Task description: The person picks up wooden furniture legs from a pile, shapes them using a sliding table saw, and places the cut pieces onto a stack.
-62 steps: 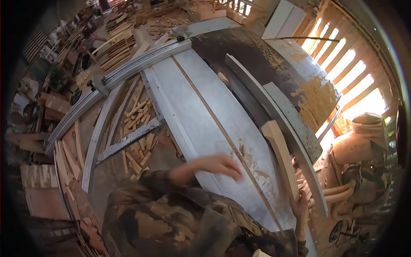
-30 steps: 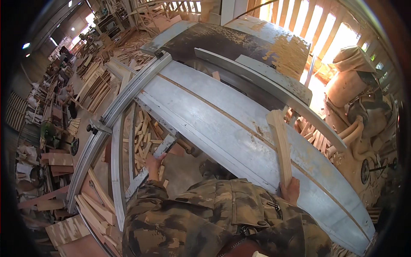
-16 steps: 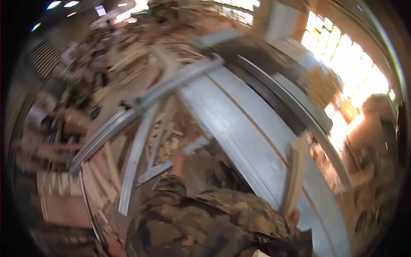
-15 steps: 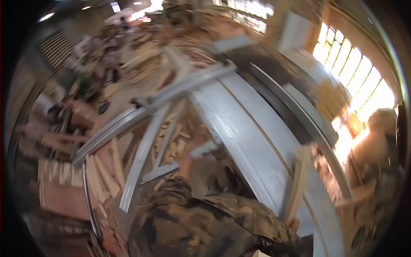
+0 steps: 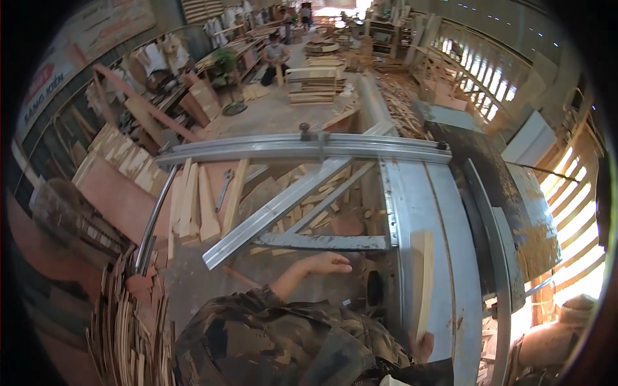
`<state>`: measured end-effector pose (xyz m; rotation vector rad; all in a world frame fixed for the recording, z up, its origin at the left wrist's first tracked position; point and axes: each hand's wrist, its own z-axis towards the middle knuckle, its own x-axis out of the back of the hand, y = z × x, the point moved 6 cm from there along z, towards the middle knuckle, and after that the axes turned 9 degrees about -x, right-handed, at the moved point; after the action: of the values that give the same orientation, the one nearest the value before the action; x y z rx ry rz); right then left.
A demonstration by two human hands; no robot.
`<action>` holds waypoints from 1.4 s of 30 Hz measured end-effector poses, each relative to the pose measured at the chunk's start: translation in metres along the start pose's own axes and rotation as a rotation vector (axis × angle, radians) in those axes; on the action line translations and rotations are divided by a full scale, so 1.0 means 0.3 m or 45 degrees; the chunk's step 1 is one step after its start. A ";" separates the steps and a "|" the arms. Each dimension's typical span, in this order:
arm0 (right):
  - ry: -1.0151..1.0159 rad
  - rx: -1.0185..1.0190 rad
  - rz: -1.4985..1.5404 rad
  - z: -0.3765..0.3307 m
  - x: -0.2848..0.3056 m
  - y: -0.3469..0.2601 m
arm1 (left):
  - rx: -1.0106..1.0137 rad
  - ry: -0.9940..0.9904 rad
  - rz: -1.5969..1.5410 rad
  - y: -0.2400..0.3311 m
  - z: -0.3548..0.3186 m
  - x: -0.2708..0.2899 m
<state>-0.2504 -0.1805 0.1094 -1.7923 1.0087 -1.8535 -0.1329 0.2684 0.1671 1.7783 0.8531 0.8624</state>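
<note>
At the lower right, my right hand (image 5: 423, 348) grips the near end of a pale wooden piece (image 5: 421, 276). The piece stretches away from me over the grey metal saw table (image 5: 415, 199), close to its left edge. My left hand (image 5: 328, 263) hovers in the gap left of the saw table, its fingers stretched loosely to the right and nothing in them. Just beyond it runs a worn metal bar (image 5: 322, 242), part of a triangular support frame. Across the far side lies a long aluminium fence (image 5: 257, 149); a diagonal aluminium rail (image 5: 277, 212) slants below it.
Long wooden pieces and a wrench (image 5: 224, 190) lie left of the rail. Wood offcuts (image 5: 315, 206) are heaped under the frame. Thin strips (image 5: 125, 321) stand at lower left. A raised metal rail (image 5: 492, 238) borders the table's right. A person (image 5: 275, 55) sits farther back.
My view has swung and levelled, and the blur has gone. My left hand now shows clear of the metal bar it appeared against. My right hand still holds the wooden piece.
</note>
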 end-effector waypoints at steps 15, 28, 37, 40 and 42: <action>-1.196 1.026 0.345 -0.368 -0.970 -1.613 | -0.133 1.860 -0.200 -0.099 -1.225 0.769; -0.547 0.800 -0.183 -0.318 -1.008 -1.175 | 0.472 1.797 1.868 -0.292 -2.019 1.250; -0.272 1.471 -0.234 -0.590 -1.118 -2.053 | -0.544 0.687 2.106 -0.060 -1.414 1.243; -0.915 1.021 -0.219 -0.565 -1.290 -1.992 | -0.588 0.395 1.957 -0.025 -1.311 1.169; -0.871 1.004 -0.093 -0.530 -1.351 -1.948 | -0.464 0.680 2.094 0.004 -1.342 1.187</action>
<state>-0.2314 0.5347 0.2476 -1.7179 -0.0494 -1.2208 -0.2917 0.7466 0.3542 1.6555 -0.7385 2.3625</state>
